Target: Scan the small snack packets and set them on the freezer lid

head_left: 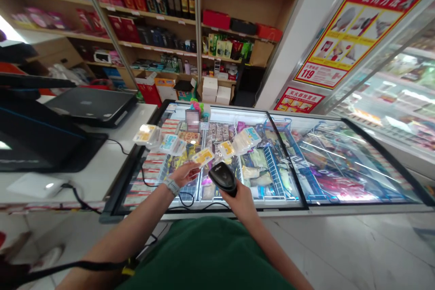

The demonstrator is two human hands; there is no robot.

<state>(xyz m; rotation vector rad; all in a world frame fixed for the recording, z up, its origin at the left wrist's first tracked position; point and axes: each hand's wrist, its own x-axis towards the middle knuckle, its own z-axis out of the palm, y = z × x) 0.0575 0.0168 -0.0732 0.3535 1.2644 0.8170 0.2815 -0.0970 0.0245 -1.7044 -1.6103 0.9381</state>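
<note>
My right hand [240, 198] is wrapped round the handle of a black barcode scanner [222, 176], its head tilted up and to the left. A plastic food pack with a yellow label [204, 156] is at the fingertips of my left hand [185, 174], which grips its near edge. Just right of that pack lies another yellow-labelled pack [227, 148], touching a row of clear packs with a blue label [250, 137]. To the left are a blue-labelled pack [169, 143] and more yellow-labelled packs [147, 135] at the glass edge.
Under the packs is a chest freezer with a glass lid [217, 206], frozen goods in wire baskets below. A black cable [190, 201] loops over the glass. At left, a counter [122, 154] carries a black terminal [37, 131] and a white box [37, 186]. Shelves [152, 18] stand behind.
</note>
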